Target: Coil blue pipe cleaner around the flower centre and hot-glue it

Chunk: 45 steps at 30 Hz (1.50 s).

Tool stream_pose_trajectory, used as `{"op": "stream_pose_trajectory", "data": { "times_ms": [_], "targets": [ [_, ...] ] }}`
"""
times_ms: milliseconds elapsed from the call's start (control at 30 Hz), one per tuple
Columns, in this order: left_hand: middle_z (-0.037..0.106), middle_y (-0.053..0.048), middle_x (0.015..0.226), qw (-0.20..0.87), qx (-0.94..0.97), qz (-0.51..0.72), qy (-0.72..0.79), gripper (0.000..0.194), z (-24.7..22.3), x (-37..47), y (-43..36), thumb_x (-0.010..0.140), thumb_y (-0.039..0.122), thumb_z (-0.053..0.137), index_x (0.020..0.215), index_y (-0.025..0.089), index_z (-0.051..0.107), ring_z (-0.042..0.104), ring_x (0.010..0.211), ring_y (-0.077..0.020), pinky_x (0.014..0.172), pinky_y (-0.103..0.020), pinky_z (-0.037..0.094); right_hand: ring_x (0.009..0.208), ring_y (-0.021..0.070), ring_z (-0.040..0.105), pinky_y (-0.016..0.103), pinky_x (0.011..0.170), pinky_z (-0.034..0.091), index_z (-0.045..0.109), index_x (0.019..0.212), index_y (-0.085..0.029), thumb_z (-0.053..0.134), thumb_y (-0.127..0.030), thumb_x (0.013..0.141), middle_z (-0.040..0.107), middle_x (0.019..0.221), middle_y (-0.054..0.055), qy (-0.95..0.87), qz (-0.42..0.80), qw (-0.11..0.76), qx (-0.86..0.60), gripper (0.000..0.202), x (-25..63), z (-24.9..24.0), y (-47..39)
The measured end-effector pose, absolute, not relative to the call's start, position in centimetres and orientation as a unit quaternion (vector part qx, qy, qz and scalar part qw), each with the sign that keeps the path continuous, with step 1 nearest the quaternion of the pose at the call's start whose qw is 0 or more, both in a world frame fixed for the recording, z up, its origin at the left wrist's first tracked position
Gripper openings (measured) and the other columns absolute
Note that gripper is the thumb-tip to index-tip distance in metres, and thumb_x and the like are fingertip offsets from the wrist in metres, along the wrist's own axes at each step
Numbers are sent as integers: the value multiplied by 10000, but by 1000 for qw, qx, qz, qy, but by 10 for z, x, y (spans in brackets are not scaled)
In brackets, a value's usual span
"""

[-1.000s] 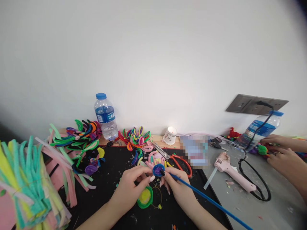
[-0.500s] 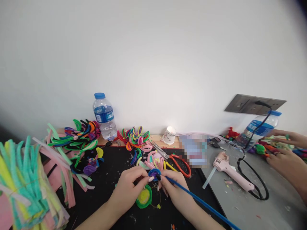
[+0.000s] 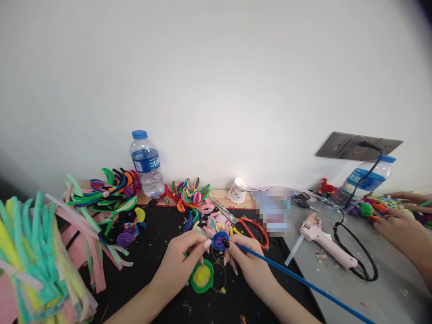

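Pinched in right hand [image 3: 251,265]: blue-and-purple coil [image 3: 220,241], liable to unwind through slack fingertips. Left hand [image 3: 184,256]: fingertips beside coil's rim, grip impossible to tell. Angled off right hand: blue stem [image 3: 303,280]. Beyond: glue gun [image 3: 329,245], possible snag on stem's swing.

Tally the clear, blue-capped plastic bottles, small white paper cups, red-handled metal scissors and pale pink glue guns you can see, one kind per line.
Bottles: 2
Paper cup: 1
Scissors: 1
Glue gun: 1
Total: 5
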<state>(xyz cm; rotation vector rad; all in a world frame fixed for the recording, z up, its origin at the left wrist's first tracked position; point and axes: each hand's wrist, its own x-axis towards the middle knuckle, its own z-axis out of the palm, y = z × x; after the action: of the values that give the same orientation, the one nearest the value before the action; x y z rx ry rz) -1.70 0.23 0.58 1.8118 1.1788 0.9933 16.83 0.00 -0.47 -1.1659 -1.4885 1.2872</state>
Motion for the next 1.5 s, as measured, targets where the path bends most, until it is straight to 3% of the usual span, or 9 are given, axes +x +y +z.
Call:
{"op": "stream_pose_trajectory", "data": {
  "times_ms": [133,367,600,1067,1500],
  "targets": [
    [529,12,662,394,693,397,454,268,8,-16,0,898,293,395,764,176,596,532,553,-116,596,-227,426,376,62,373,195,387,278,549,582,-146,508,-428,843,511,509,-15,-589,513,419,-464,386,168,-2,-1],
    [540,8,678,346,730,349,476,145,10,-14,-3,832,260,511,732,183,581,529,593,-131,514,-206,369,389,63,362,194,407,281,556,595,-147,485,-386,868,448,481,-39,-613,495,398,-470,370,168,-5,-3],
    [519,19,646,310,742,348,482,165,7,-15,-1,829,191,484,672,190,537,516,592,-130,559,-215,385,388,65,351,195,408,269,546,585,-150,481,-383,869,409,460,-50,-620,491,388,-473,373,166,-3,-5],
    [485,27,612,304,745,356,474,222,8,-15,-2,848,205,457,628,191,481,484,589,-129,571,-222,363,395,67,367,190,408,282,561,584,-149,491,-372,867,443,478,-40,-623,490,388,-471,367,167,-3,-5],
    [476,42,621,492,658,399,407,220,7,-13,0,866,285,465,703,172,560,507,528,-105,576,-223,410,362,60,375,184,365,292,563,581,-145,535,-477,817,528,498,-17,-556,576,406,-441,408,164,-3,-3]
  ]
}}
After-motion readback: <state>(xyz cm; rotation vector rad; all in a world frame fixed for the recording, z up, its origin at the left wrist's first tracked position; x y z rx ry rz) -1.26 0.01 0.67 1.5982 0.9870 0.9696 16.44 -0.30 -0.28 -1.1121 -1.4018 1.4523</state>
